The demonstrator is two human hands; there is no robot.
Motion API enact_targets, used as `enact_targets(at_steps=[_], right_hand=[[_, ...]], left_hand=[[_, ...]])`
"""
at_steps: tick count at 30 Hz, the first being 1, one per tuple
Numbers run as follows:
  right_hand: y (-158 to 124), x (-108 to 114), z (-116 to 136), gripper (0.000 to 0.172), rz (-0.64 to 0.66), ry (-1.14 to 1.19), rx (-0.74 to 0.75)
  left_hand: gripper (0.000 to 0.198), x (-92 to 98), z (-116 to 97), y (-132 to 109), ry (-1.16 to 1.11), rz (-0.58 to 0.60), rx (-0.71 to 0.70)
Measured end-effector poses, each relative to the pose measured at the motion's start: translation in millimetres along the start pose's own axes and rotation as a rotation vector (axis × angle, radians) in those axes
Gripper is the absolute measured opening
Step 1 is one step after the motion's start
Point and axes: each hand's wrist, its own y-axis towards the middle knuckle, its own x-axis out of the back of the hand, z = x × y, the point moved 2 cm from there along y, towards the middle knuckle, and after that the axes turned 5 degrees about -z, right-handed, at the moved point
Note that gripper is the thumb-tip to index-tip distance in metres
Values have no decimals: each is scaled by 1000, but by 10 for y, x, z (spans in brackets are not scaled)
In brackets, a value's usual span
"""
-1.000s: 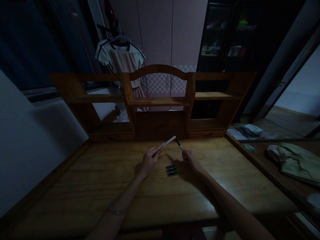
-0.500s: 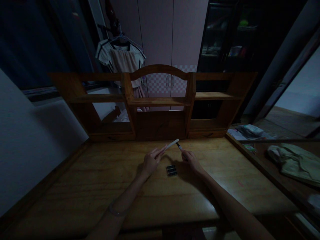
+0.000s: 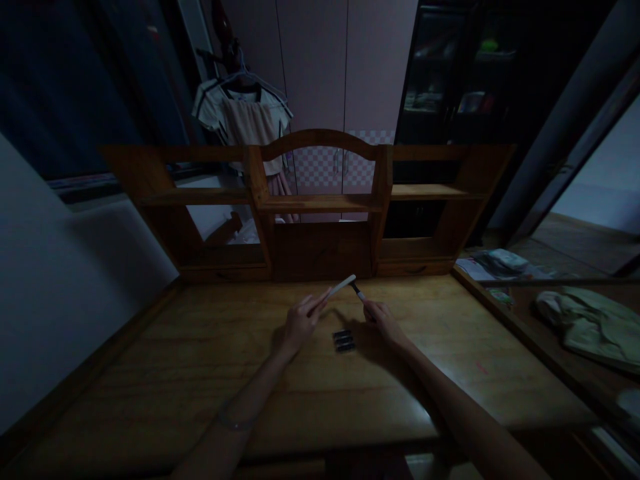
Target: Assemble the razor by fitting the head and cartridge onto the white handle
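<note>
My left hand (image 3: 301,323) is closed around the near end of a slim, pale, slightly curved stick (image 3: 343,285), which points up and to the right. My right hand (image 3: 381,318) grips a slim tool with a dark tip and a grey shaft (image 3: 358,291). The tool's tip meets or nearly meets the underside of the stick's far end; I cannot tell whether they touch. Between and below my hands, a small clear pack with three dark pieces (image 3: 344,341) lies on the wooden desk (image 3: 210,373). Dim light hides the exact kind of both held things.
A wooden shelf unit (image 3: 320,204) stands along the desk's back edge. To the right, past a raised wooden rim, lie a pale green cloth bag (image 3: 595,327) and papers (image 3: 505,263). A white wall (image 3: 55,280) borders the left side.
The pale stick's far end has shifted slightly left and up, with the dark tool tip following it. Both hands keep their grips, and the pack lies where it was.
</note>
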Motion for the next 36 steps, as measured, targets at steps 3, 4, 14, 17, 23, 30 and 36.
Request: enact_targets(at_steps=[3, 4, 14, 17, 23, 30, 36], right_hand=[[7, -3, -8, 46, -1, -7, -2], [11, -2, -10, 45, -6, -8, -2], [10, 8, -21, 46, -10, -8, -7], [2, 14, -11, 46, -14, 1, -5], [-1, 16, 13, 46, -3, -2, 21], [-10, 5, 36, 47, 17, -14, 1], [-17, 15, 37, 46, 1, -10, 23]], left_hand=[[37, -32, 6, -13, 59, 2, 27], [37, -30, 20, -14, 83, -10, 45], [37, -11, 30, -10, 60, 2, 8], [37, 7, 71, 2, 97, -68, 70], [37, 10, 59, 5, 2, -46, 26], [35, -15, 92, 6, 33, -64, 86], [36, -11, 65, 7, -47, -3, 40]])
